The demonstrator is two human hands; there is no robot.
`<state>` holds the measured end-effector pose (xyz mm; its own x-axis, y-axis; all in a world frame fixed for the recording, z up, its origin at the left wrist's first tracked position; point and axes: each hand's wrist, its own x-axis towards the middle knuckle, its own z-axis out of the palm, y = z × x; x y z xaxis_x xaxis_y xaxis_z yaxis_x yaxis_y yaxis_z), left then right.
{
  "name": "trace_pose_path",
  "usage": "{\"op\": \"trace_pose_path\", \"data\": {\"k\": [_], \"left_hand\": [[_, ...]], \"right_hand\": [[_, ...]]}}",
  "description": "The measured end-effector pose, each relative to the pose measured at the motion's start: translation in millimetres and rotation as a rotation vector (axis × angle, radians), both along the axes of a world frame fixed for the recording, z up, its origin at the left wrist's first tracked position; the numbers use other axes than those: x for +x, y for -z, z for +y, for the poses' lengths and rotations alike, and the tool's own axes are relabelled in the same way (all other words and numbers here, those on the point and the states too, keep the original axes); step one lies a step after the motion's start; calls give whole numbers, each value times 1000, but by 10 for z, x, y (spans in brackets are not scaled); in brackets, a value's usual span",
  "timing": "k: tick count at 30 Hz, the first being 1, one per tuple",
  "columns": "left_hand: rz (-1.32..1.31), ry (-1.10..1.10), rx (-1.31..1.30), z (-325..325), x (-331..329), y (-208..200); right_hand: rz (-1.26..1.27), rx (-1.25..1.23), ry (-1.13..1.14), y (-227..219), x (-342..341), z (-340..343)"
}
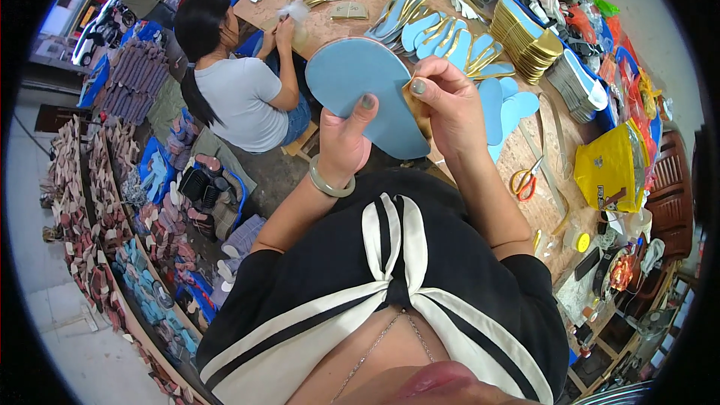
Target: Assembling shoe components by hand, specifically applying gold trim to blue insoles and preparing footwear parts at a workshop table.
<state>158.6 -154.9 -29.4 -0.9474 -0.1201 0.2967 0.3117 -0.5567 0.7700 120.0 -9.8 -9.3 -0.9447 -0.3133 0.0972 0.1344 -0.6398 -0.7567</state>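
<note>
A light blue shoe insole (358, 67) is held up over the near edge of the table. My left hand (341, 142) is closed on it, thumb on the blue face and the other fingers mostly hidden underneath. At its right edge, my right hand (452, 109) pinches a gold strip (417, 109) between thumb and forefinger. The strip runs along the insole's side. Just past my right hand, several loose blue insoles (517, 107) lie on the table, with a row of blue and gold ones (442, 36) fanned out behind.
Orange-handled scissors (526, 181) lie on the table (337, 30) to the right, near a yellow bag (609, 167). Gold-edged insoles (525, 41) are stacked at the far right. A co-worker (240, 97) sits at the left table edge. Racks of slippers (86, 210) stand at far left.
</note>
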Motion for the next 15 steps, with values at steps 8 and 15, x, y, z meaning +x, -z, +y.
{"op": "trace_pose_path", "data": {"k": [8,15], "left_hand": [[11,-149,-527,-77,106,-156],[-69,344,73,61,-40,-44]], "right_hand": [[712,754,269,-135,-12,170],[281,373,173,67,-40,-90]]}}
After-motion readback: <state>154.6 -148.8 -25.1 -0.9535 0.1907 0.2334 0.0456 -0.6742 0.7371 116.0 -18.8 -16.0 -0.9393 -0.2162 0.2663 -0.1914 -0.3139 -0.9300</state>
